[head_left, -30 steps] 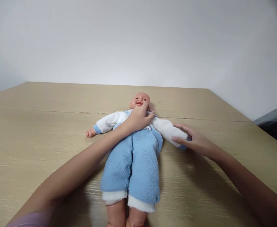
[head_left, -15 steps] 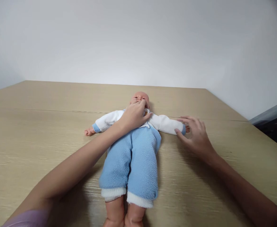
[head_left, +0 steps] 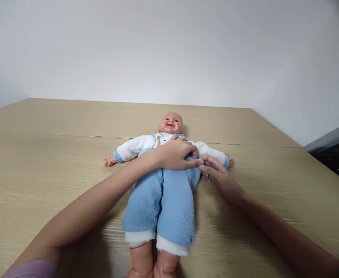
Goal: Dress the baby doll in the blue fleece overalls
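A bald baby doll [head_left: 171, 122] lies on its back, with its head away from me and both arms spread. It wears a white top [head_left: 133, 147] with blue cuffs and blue fleece trousers [head_left: 176, 204] with white hems. Across the doll's chest and waist lies my left hand [head_left: 178, 153], fingers curled and thumb pointing right, gripping the waist of the trousers. My right hand [head_left: 217, 173] is closed at the same side of the waist, its fingertips against the cloth and touching my left thumb. The cloth between the fingertips is mostly hidden.
The doll rests on a pale wooden table [head_left: 56, 162] with a seam running across it. Behind stands a plain white wall [head_left: 158, 50]. A dark object [head_left: 334, 154] is beyond the table's right edge.
My left hand has come down from the doll's mouth and neck to its waist. My right hand has moved left from the doll's cuff to the side of the waist.
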{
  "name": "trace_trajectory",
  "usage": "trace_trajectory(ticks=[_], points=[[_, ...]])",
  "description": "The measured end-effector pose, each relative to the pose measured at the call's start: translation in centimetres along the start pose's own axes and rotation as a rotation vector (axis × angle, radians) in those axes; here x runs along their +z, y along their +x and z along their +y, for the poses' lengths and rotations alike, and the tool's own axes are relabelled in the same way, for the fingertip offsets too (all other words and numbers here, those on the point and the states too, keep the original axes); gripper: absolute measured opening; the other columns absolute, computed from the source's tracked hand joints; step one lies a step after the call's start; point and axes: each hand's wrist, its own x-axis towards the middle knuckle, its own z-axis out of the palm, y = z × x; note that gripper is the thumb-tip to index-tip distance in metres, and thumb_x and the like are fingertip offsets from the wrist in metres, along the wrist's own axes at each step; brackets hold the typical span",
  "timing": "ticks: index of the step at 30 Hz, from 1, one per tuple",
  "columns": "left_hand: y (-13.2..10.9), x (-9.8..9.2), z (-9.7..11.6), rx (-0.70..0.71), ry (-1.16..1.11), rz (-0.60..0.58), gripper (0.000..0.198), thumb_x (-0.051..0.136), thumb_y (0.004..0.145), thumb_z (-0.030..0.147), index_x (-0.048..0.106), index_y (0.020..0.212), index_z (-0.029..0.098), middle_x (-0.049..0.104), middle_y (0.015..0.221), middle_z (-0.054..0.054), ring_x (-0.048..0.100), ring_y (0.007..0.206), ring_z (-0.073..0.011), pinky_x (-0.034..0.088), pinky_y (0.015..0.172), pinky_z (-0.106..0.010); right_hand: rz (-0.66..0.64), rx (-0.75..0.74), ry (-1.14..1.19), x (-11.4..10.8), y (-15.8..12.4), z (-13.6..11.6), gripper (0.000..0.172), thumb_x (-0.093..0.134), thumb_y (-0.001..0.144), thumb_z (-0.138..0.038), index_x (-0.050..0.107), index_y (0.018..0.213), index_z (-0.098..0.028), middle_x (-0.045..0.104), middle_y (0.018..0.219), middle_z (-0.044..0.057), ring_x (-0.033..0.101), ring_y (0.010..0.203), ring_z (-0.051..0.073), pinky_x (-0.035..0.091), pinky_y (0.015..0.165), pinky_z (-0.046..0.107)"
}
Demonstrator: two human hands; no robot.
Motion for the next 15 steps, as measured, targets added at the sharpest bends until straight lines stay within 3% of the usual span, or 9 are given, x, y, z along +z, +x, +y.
trace_trajectory(ticks=[2, 5, 7, 9, 12, 15], points=[[0.2, 0.6, 0.0, -0.054, 0.033, -0.007, 0.031, 0.064, 0.107, 0.050, 0.073, 0.110, 0.020, 0.078, 0.113, -0.008, 0.065, 0.121, -0.0317, 0.040, 0.113, -0.049, 0.060, -0.050, -0.092, -0.1, 0.1, 0.0, 0.040, 0.074, 0.097, -0.061, 0.059, 0.105, -0.025, 0.052, 0.080, -0.003, 0.044, 0.065, 0.015, 0.036, 0.057, 0.029], [0.5, 1.3, 0.1, -0.163, 0.029, 0.060, 0.026, 0.062, 0.107, 0.043, 0.071, 0.111, 0.018, 0.078, 0.113, -0.010, 0.067, 0.120, -0.0324, 0.042, 0.112, -0.049, 0.185, -0.212, -0.480, -0.8, -0.2, -0.5, 0.026, 0.067, 0.103, -0.049, 0.062, 0.110, -0.025, 0.062, 0.085, 0.002, 0.058, 0.074, 0.021, 0.047, 0.067, 0.035], [0.6, 1.6, 0.1, -0.197, -0.021, 0.111, 0.020, 0.060, 0.106, 0.035, 0.069, 0.111, 0.018, 0.078, 0.112, -0.009, 0.070, 0.112, -0.0293, 0.046, 0.108, -0.046, 0.277, -0.399, -0.811, -2.1, -0.5, -0.9, 0.020, 0.067, 0.104, -0.042, 0.064, 0.115, -0.025, 0.069, 0.098, 0.008, 0.066, 0.090, 0.028, 0.053, 0.083, 0.044], [0.6, 1.8, 0.0, -0.207, -0.104, 0.157, 0.017, 0.061, 0.103, 0.029, 0.066, 0.116, 0.018, 0.078, 0.108, -0.007, 0.072, 0.102, -0.0255, 0.050, 0.101, -0.042, 0.298, -0.550, -1.049, -4.1, -0.7, -1.4, 0.030, 0.070, 0.101, -0.040, 0.065, 0.126, -0.024, 0.072, 0.122, 0.014, 0.066, 0.115, 0.036, 0.051, 0.103, 0.055], [0.7, 2.0, -0.4, -0.198, -0.209, 0.214, 0.023, 0.062, 0.101, 0.026, 0.061, 0.124, 0.021, 0.078, 0.104, -0.005, 0.072, 0.097, -0.0244, 0.052, 0.094, -0.041, 0.158, -0.500, -1.110, -7.7, -0.6, -1.5, 0.056, 0.075, 0.097, -0.047, 0.059, 0.146, -0.026, 0.069, 0.142, 0.016, 0.063, 0.133, 0.043, 0.048, 0.113, 0.061], [1.2, 1.9, -0.8, -0.121, -0.142, 0.279, 0.022, 0.065, 0.100, 0.028, 0.061, 0.121, 0.021, 0.076, 0.115, -0.008, 0.067, 0.112, -0.0284, 0.051, 0.103, -0.045, 0.078, -0.309, -0.979, -10.3, -0.5, -1.4, 0.050, 0.081, 0.092, -0.050, 0.068, 0.134, -0.027, 0.076, 0.129, 0.015, 0.074, 0.112, 0.039, 0.058, 0.097, 0.054]])
